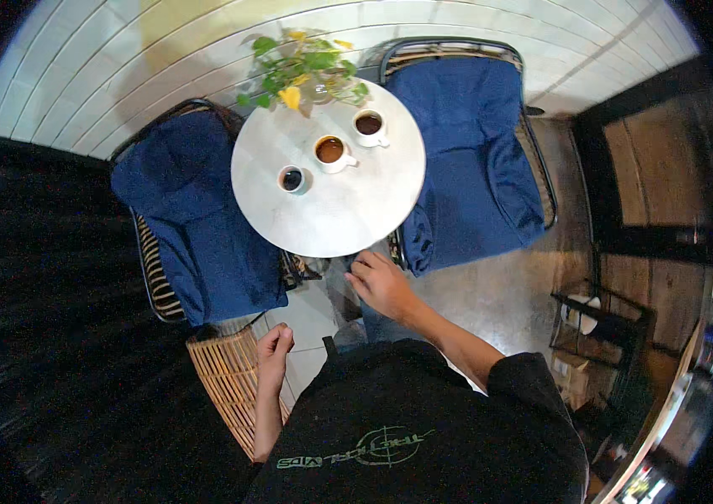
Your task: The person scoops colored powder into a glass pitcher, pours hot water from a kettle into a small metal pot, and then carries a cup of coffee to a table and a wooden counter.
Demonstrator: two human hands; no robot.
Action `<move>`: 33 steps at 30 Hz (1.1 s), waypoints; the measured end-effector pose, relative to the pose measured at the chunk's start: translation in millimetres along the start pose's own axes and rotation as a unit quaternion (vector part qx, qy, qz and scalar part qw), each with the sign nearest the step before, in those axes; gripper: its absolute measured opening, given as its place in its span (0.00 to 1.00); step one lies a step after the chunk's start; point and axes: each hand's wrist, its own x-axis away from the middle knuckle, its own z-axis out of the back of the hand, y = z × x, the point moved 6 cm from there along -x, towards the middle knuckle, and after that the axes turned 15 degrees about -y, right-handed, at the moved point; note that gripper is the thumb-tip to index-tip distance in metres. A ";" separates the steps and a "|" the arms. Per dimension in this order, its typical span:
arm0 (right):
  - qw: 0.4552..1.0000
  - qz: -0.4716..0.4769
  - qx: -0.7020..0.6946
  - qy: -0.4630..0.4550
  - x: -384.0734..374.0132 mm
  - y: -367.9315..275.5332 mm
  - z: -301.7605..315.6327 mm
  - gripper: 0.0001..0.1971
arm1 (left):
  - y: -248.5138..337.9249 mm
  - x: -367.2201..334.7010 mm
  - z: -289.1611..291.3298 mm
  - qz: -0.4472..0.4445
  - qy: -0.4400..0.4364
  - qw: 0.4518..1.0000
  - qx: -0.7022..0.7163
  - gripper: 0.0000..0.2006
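My right hand (pixel 380 283) hovers just off the near edge of a round white table (pixel 331 223), its fingers curled and nothing visible in them. Lower and to the left, beside my body, my left hand (pixel 274 344) is closed in a loose fist with nothing showing in it. Three cups stand in a slanting row on the table. A small cup (pixel 302 186) of very dark liquid is at the left. In the middle is a white cup (pixel 339 167) of brown coffee, and a white cup (pixel 381 134) of dark coffee stands at the right. Neither hand touches a cup.
A leafy plant (pixel 314 60) in a glass vase sits at the table's far edge, against a white tiled wall (pixel 205 50). Blue cushioned chairs flank the table at left (pixel 197 202) and right (pixel 474 168). A slatted wicker piece (pixel 226 378) stands near my left arm.
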 end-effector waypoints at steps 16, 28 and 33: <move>0.907 -0.252 -0.202 0.269 396.5 -21.7 -16.8 0.07 | 1.9 49.5 -220.4 -0.056 -0.344 0.925 -0.152 0.18; 0.760 -0.396 -0.201 0.474 755.9 -20.7 29.4 0.07 | -27.3 114.1 -571.7 -0.075 -0.506 0.840 -0.180 0.22; 0.710 -0.436 -0.192 0.519 903.8 -15.4 44.6 0.08 | -80.0 187.9 -737.4 -0.046 -0.583 0.796 -0.156 0.20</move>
